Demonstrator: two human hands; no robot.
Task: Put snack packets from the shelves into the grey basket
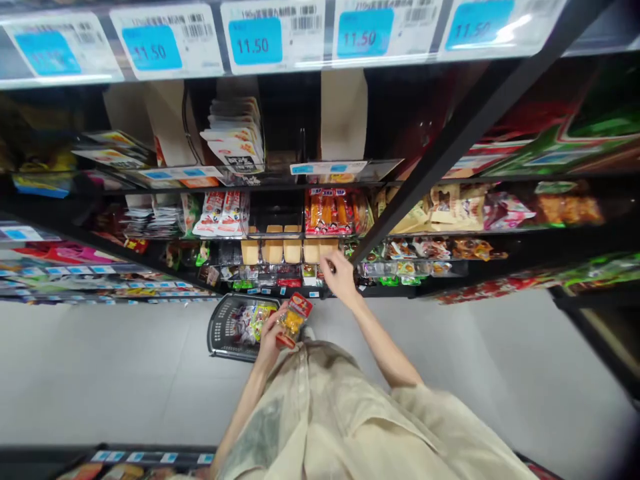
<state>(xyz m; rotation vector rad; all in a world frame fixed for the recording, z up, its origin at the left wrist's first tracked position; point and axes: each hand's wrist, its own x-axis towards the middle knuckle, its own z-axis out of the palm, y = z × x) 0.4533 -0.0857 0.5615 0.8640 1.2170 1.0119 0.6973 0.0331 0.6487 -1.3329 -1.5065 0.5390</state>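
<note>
Grasping a small clear plastic packet with red ends and yellow-orange contents, your left hand is wrapping its fingers around the packet's near side, in front of your body. The packet is tilting to the right, just beside a dark grey plastic basket with slotted walls, which is holding purple-and-white wrapped packets and a yellow-green packet. Your right hand is reaching to the low black shelving, its fingers curling near the rightmost of the tan, box-shaped pieces; you cannot tell whether it is touching or gripping anything. Above those pieces, red-and-orange packets are standing on the next shelf, with white-and-red packets sitting farther left. White-and-blue price labels are running across the top, and pale grey flooring is showing below.
</note>
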